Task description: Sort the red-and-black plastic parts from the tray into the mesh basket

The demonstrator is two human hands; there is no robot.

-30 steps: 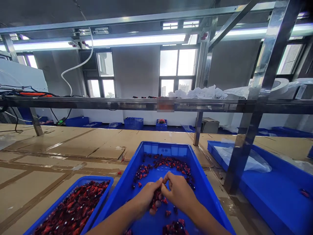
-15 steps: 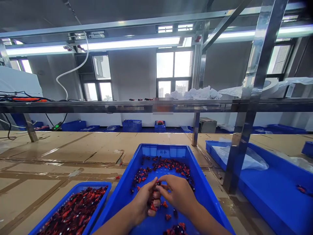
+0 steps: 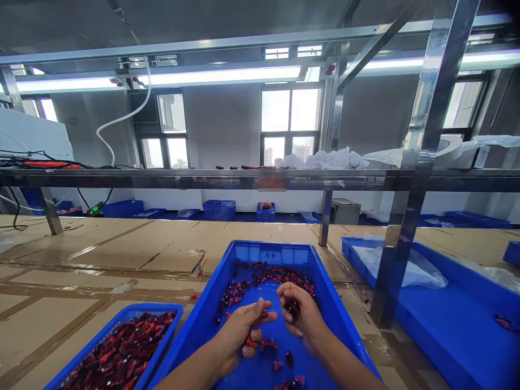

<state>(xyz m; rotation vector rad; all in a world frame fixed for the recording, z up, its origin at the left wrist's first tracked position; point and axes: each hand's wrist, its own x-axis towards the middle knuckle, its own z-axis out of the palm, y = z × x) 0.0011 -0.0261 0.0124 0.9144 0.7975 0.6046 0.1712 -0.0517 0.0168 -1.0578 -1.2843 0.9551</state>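
Over the large blue tray (image 3: 343, 319) my left hand (image 3: 235, 333) is closed around small red plastic parts (image 3: 251, 341), with another little piece between thumb and forefinger. My right hand (image 3: 306, 319), a short way to the right, curls its fingers round small dark-and-red plastic parts (image 3: 291, 307). The hands are apart. Their exact kind is too small to make out. Many similar parts (image 3: 280, 274) lie scattered at the tray's far end, and a few loose ones (image 3: 289, 358) lie below the hands.
A blue basket (image 3: 177, 314) full of red-and-dark parts stands at the left. To the right, another blue tray (image 3: 439, 325) holds a plastic bag (image 3: 422, 271), behind a metal post (image 3: 396, 265). A metal shelf rail (image 3: 203, 180) crosses above the cardboard-covered table (image 3: 134, 244).
My hands were together, fingers meeting at a small part; now they have separated. The right hand moved slightly right with dark-and-red parts in it, while the left kept hold of its red parts.
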